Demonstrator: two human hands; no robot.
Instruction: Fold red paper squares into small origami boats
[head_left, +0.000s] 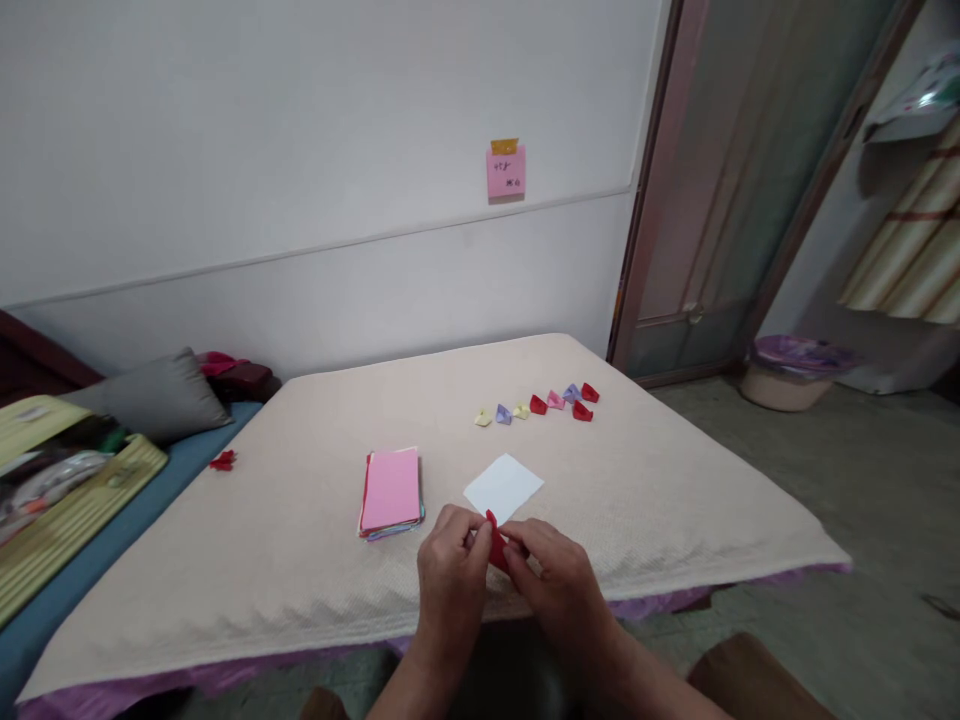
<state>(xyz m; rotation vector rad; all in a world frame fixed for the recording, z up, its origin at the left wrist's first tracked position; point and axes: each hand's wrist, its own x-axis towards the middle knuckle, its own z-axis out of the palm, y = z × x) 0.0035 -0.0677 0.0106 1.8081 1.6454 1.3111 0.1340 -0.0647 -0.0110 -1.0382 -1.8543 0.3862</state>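
Note:
Between my two hands is a small piece of folded red paper (497,549), held just above the table's near edge. My left hand (453,558) pinches its upper left side with thumb and forefinger. From the other side, the thumb and fingers of my right hand (553,566) close on its right edge. Just beyond my hands a white sheet of paper (504,487) lies flat. To the left sits a stack of coloured paper (391,490) with a pink sheet on top.
Several small folded paper shapes (538,404) in red, pink, purple and yellow form a row toward the back right of the cloth-covered table (300,560). A red folded piece (223,460) lies at the far left. A pink note (506,174) is taped to the wall.

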